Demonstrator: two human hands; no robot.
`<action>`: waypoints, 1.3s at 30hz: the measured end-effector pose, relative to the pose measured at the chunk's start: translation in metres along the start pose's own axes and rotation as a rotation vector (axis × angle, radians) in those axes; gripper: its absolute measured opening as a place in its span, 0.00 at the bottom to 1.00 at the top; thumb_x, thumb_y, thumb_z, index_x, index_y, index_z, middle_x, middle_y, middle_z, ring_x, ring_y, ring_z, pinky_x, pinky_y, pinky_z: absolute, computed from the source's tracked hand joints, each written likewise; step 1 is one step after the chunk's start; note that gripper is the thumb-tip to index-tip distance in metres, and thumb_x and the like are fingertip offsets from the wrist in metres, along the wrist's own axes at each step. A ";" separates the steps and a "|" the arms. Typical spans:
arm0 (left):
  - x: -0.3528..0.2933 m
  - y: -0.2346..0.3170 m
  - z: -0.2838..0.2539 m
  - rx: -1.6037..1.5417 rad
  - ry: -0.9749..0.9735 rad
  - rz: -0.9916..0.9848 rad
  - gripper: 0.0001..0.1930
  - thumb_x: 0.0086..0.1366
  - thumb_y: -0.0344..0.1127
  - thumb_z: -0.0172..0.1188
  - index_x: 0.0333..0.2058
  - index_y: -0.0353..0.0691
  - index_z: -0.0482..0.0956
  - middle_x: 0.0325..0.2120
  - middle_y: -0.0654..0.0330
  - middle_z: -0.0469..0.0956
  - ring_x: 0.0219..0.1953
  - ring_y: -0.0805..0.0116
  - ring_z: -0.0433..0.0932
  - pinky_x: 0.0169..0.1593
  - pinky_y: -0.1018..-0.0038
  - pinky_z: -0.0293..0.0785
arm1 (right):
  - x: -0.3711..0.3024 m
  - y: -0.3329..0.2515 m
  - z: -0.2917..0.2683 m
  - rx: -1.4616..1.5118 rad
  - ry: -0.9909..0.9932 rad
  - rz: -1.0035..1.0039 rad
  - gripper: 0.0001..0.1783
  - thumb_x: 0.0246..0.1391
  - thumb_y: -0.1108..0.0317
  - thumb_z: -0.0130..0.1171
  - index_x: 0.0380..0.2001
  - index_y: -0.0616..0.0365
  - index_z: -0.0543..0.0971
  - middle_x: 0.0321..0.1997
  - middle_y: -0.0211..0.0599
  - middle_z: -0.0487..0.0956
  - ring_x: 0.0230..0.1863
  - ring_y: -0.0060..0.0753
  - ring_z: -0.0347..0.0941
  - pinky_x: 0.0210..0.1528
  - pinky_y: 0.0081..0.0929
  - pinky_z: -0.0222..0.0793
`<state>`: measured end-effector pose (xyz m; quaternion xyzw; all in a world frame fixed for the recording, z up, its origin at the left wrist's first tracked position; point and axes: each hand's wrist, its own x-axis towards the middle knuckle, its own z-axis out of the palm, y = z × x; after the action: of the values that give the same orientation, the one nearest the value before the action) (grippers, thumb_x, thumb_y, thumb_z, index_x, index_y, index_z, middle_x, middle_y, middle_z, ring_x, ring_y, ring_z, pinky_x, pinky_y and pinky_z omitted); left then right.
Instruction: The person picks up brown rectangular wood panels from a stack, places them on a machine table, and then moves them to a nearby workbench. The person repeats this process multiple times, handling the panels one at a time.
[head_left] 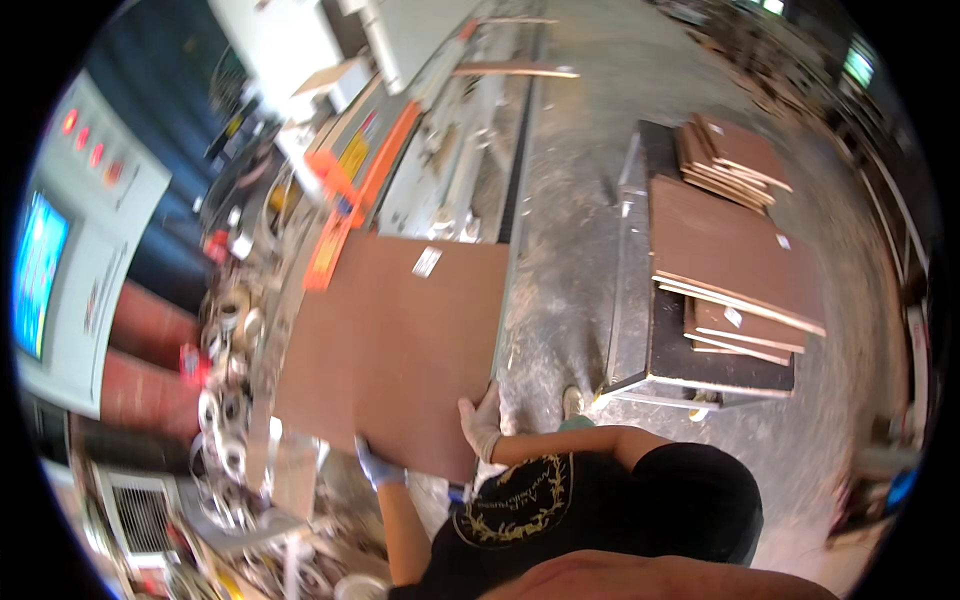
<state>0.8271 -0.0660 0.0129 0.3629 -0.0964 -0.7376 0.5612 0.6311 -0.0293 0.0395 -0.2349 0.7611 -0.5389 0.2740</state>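
A large brown board (390, 340) with a small white label lies flat on the infeed of a long grey machine (440, 150). Its far left corner meets an orange guard (345, 190). Both my hands grip the board's near edge. My left hand (378, 465), in a blue glove, holds that edge near its middle. My right hand (480, 425), in a pale glove, is wrapped over the near right corner. My black shirt fills the bottom of the view.
A metal cart (630, 300) to the right carries stacks of similar brown boards (730, 250). A grey control cabinet with a lit screen (40, 270) and red buttons stands at left. Rolls of edge tape (225, 310) and clutter lie beside the machine. The floor (570, 250) is dusty concrete.
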 end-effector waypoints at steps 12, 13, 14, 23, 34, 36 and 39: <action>0.049 -0.017 0.048 0.046 0.243 -0.048 0.31 0.58 0.58 0.45 0.56 0.46 0.63 0.55 0.60 0.65 0.56 0.57 0.63 0.57 0.57 0.60 | 0.061 -0.013 -0.004 0.019 0.019 0.265 0.33 0.44 0.65 0.57 0.53 0.60 0.57 0.52 0.56 0.65 0.54 0.56 0.60 0.55 0.42 0.58; 0.061 -0.020 0.054 0.081 0.264 -0.027 0.31 0.59 0.58 0.45 0.56 0.47 0.62 0.55 0.59 0.65 0.56 0.57 0.63 0.57 0.56 0.60 | 0.073 -0.013 0.001 -0.007 0.062 0.240 0.33 0.44 0.64 0.57 0.53 0.60 0.58 0.52 0.55 0.65 0.54 0.56 0.61 0.55 0.42 0.58; 0.072 -0.022 0.057 0.120 0.286 -0.010 0.30 0.59 0.58 0.44 0.56 0.47 0.62 0.55 0.59 0.65 0.56 0.57 0.64 0.56 0.56 0.61 | 0.080 -0.020 0.001 -0.033 0.109 0.221 0.33 0.45 0.63 0.57 0.53 0.59 0.58 0.51 0.55 0.66 0.53 0.56 0.61 0.55 0.42 0.58; 0.145 -0.040 0.104 0.361 0.088 0.120 0.31 0.57 0.55 0.50 0.55 0.46 0.62 0.55 0.55 0.63 0.57 0.55 0.62 0.58 0.57 0.59 | 0.179 0.041 -0.035 0.452 -0.364 0.186 0.48 0.42 0.50 0.61 0.62 0.57 0.50 0.64 0.53 0.54 0.64 0.46 0.49 0.62 0.38 0.49; 0.022 -0.200 0.171 0.980 -0.003 0.872 0.26 0.59 0.31 0.55 0.55 0.36 0.58 0.55 0.51 0.60 0.57 0.58 0.59 0.59 0.67 0.61 | 0.340 0.100 -0.361 0.977 0.309 0.747 0.34 0.48 0.43 0.53 0.54 0.49 0.63 0.56 0.39 0.66 0.58 0.43 0.62 0.53 0.56 0.58; 0.018 -0.237 0.173 0.802 -0.087 0.643 0.25 0.59 0.28 0.54 0.55 0.35 0.58 0.55 0.51 0.59 0.57 0.59 0.60 0.58 0.69 0.62 | 0.362 0.097 -0.351 1.130 0.257 0.886 0.32 0.48 0.42 0.54 0.52 0.46 0.65 0.52 0.36 0.68 0.54 0.41 0.65 0.51 0.57 0.60; 0.013 -0.291 0.196 0.970 -0.173 0.410 0.26 0.59 0.28 0.55 0.56 0.35 0.57 0.56 0.52 0.58 0.56 0.62 0.60 0.58 0.71 0.62 | 0.384 0.110 -0.337 1.360 0.222 0.961 0.30 0.48 0.42 0.54 0.51 0.45 0.65 0.50 0.34 0.69 0.51 0.40 0.67 0.51 0.58 0.60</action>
<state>0.4791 -0.0272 -0.0113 0.4923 -0.5411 -0.5106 0.4518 0.1141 -0.0132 -0.0375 0.3857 0.3101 -0.7249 0.4792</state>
